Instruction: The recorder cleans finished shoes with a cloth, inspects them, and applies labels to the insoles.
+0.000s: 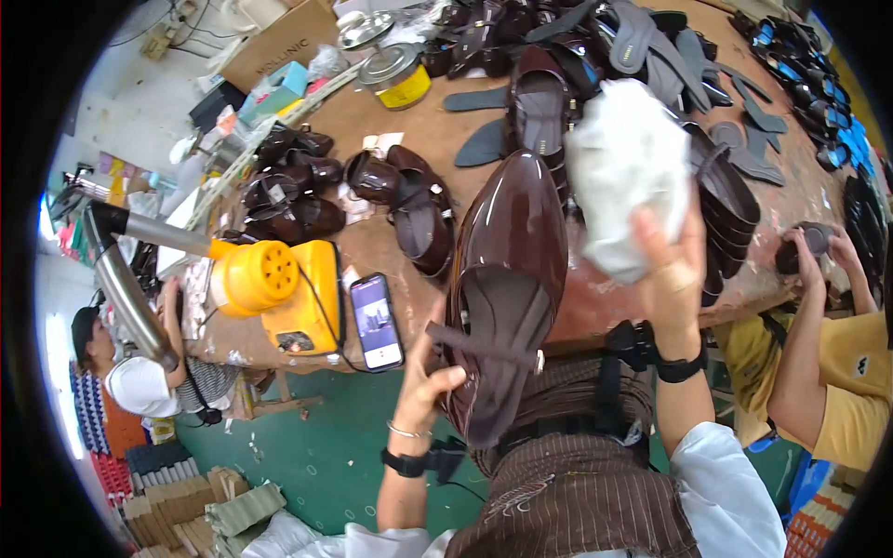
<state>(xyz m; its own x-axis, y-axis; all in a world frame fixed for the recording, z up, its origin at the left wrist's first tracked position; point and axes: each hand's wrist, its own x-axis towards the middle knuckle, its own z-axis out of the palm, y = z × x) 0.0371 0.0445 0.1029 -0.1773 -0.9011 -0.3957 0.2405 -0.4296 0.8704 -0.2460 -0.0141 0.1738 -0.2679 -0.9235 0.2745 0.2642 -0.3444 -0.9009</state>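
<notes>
One shoe [512, 228] gripped in left hand [423, 383], white wad [621, 172] in right hand [674, 256]; carton [286, 39] lettered.

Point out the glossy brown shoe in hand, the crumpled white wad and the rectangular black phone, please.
Glossy brown shoe [503, 302], head view: on the insole.
Crumpled white wad [625, 177], head view: on its creased middle.
Rectangular black phone [376, 321], head view: on its lit screen.

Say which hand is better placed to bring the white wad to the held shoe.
Probably the right hand: it holds the white wad, close beside the brown shoe, while the left hand is busy gripping that shoe near its strap.
</notes>
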